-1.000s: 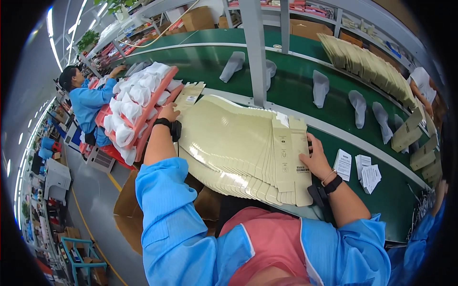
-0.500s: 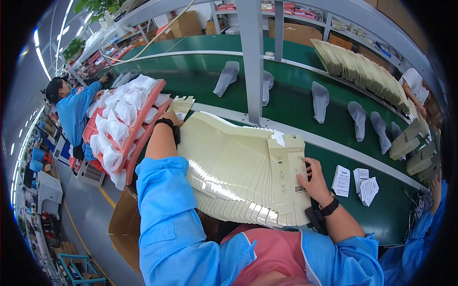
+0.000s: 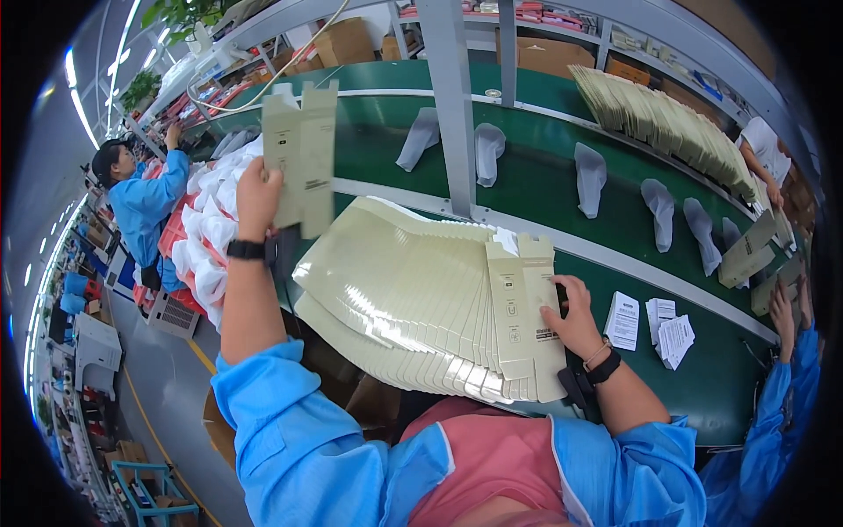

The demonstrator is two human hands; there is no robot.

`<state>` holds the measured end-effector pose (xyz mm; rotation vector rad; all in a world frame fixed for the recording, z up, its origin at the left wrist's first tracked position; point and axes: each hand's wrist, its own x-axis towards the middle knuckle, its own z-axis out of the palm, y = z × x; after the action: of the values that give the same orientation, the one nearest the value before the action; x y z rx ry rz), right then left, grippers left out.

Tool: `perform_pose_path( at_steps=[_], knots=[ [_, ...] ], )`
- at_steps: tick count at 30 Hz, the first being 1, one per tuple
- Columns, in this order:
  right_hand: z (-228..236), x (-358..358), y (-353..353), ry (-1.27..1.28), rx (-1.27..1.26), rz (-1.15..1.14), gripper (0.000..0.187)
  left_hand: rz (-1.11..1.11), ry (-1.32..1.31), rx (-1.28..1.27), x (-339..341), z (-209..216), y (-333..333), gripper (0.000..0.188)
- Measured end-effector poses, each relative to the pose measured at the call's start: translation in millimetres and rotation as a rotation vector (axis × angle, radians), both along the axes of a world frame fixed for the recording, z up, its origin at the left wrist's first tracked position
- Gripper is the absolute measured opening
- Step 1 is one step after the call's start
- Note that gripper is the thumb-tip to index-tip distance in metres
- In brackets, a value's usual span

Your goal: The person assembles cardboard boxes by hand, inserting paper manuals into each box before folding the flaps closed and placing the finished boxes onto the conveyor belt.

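A flat, unfolded cream carton (image 3: pixel 303 158) is upright in my left hand (image 3: pixel 259 195), whose fingers close on its left edge. It is held above the green bench, left of a fanned stack of the same flat cartons (image 3: pixel 395 299). That stack lies in front of my body, its nearest edge overhanging the bench. On the stack's right end my right hand (image 3: pixel 575 318) rests with thumb and fingers apart, touching the printed top carton (image 3: pixel 529 307). It does not grip the carton.
Pink trays of white-wrapped items (image 3: pixel 206 237) stand at the left beside a co-worker (image 3: pixel 140 202). White-bagged pieces (image 3: pixel 590 180) lie along the green conveyor (image 3: pixel 544 149) behind a grey post (image 3: pixel 452 105). Leaflets (image 3: pixel 623 321) lie to the right. Another person's hands (image 3: pixel 781 307) hold cartons at far right.
My left hand has lifted a carton off the far left of the stack, raising it up and to the left. My right hand has hardly moved. The left co-worker has raised an arm.
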<state>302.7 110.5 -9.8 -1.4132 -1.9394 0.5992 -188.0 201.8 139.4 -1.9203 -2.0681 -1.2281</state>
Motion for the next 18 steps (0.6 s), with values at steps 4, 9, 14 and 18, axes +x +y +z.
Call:
perform_pose_path(
  at_steps=[4, 9, 14, 18],
  knots=[
    [33.7, 2.5, -6.0, -0.14, 0.324, 0.021, 0.057, -0.436, -0.857, -0.057, 84.0, -18.4, -57.7, 0.027],
    [86.3, -8.6, -23.3, 0.478, 0.042, 0.322, 0.058, -0.74, -1.113, -0.301, 234.8, -59.4, -96.3, 0.033],
    [128.5, 10.9, -43.5, 0.075, -0.097, 0.205, 0.059, -0.843, -1.153, 0.021, 337.9, -43.5, -113.0, 0.103],
    [110.0, 33.9, -48.4, -0.05, 0.088, 0.258, 0.058, -0.779, -1.045, 0.07, 371.2, -41.5, -108.8, 0.123]
  ],
)
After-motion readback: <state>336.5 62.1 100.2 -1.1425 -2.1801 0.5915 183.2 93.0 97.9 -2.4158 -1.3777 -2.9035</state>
